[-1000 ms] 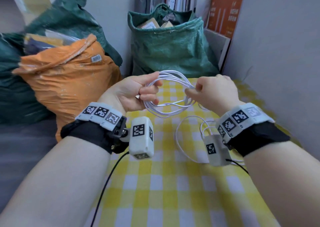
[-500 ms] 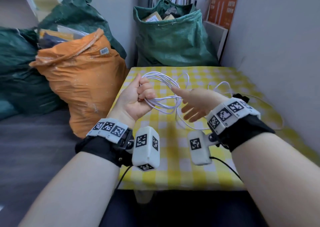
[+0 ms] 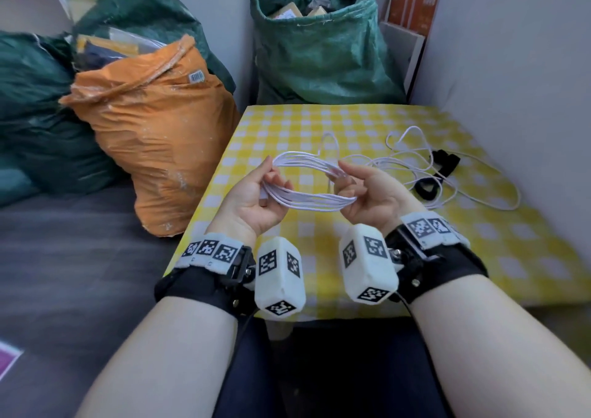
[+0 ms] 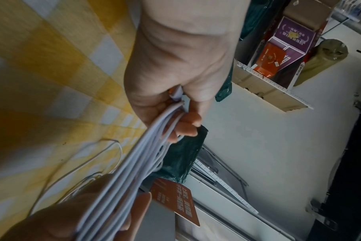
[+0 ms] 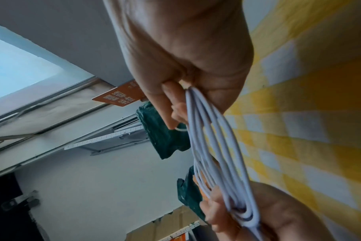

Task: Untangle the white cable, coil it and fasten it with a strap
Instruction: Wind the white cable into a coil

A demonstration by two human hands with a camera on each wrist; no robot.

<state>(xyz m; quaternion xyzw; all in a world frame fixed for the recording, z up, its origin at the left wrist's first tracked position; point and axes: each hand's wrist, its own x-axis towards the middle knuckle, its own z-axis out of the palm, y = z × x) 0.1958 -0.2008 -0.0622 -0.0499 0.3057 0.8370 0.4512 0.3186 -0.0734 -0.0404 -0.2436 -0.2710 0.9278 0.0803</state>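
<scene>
The white cable is partly wound into a flat oval coil of several loops, held above the yellow checked table. My left hand grips the coil's left end, palm up, with a plug end tucked against the palm. At the coil's right end my right hand grips the loops, fingers curled round them. The uncoiled remainder trails in loose loops on the table to the right. Two black straps lie among those loops. The wrist views show the loops pinched in curled fingers.
An orange sack stands left of the table and a green sack behind it. A grey wall runs along the table's right side. Dark green bags fill the far left. My lap is below the table's near edge.
My right hand, half a second ago open with a finger out at the coil, now grips its right end. Both hands have turned palm up and pulled the coil into a long oval.
</scene>
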